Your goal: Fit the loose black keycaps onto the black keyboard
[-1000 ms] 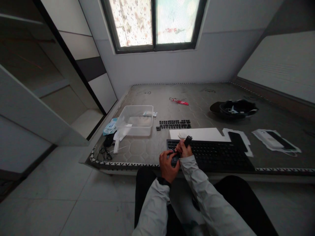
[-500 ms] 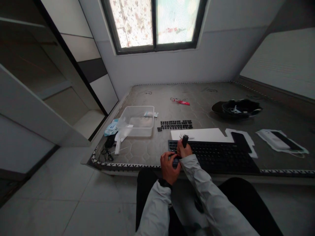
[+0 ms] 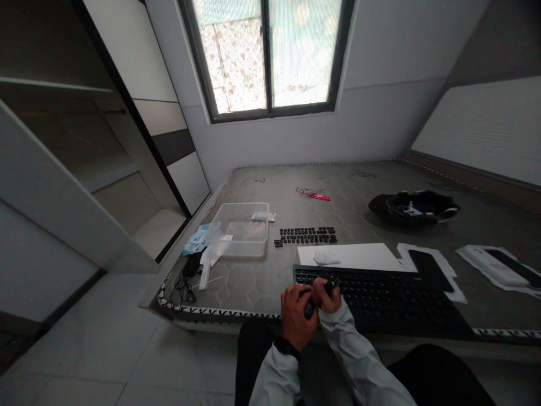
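A black keyboard (image 3: 380,296) lies along the front edge of the mattress. Close together at its left end are both my hands. My left hand (image 3: 296,316) is curled around a small dark rounded piece (image 3: 310,309) whose kind I cannot make out. Beside it, my right hand (image 3: 328,298) is closed on a short black stick-shaped tool (image 3: 331,285); its working end is hidden between the hands. Behind the keyboard, loose black keycaps (image 3: 306,235) stand in rows on the mattress.
A white box (image 3: 359,255) with a crumpled white wipe (image 3: 326,257) lies behind the keyboard. At left is a clear plastic bin (image 3: 249,248) beside a cable (image 3: 183,290). Rightward are a phone (image 3: 429,269), a black cap (image 3: 422,208) and a white packet (image 3: 490,268); a red packet (image 3: 316,195) lies farther back.
My view has tilted up, so everything sits lower in the picture. The black tool in my right hand has tipped from upright to leaning rightward. Both hands keep their holds.
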`<state>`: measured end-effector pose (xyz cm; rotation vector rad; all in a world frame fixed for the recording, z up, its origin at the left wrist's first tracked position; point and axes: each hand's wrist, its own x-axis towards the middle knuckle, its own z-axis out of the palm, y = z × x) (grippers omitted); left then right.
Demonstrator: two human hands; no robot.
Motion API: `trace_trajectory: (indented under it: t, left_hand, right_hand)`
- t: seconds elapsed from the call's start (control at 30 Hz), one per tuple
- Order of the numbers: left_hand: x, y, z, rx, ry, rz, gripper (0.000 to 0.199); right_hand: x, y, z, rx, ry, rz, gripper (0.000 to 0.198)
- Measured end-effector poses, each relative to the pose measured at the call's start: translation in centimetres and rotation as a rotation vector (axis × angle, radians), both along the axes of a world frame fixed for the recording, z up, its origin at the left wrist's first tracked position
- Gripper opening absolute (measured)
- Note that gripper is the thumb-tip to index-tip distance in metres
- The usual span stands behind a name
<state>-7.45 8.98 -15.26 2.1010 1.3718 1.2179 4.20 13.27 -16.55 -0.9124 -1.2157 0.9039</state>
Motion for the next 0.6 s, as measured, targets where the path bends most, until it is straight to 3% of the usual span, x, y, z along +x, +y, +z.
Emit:
trace_trajectory:
  t: [0.23, 0.33, 0.6]
  left_hand:
    - [-0.9, 0.2, 0.3, -0.033, -0.085, -0.122, 0.029]
    - [-0.7, 0.1, 0.7, -0.068, -0.095, -0.087, 0.027]
    - [-0.3, -0.1, 2.3, -0.200, -0.050, -0.007, 0.024]
  right_hand:
    - [0.7, -1.1, -1.5, 0.060, -0.145, -0.054, 0.054]
    - [0.6, -1.5, -0.7, 0.104, -0.234, -0.123, 0.054]
    - [0.4, -2.2, 1.5, 0.416, -0.495, -0.223, 0.044]
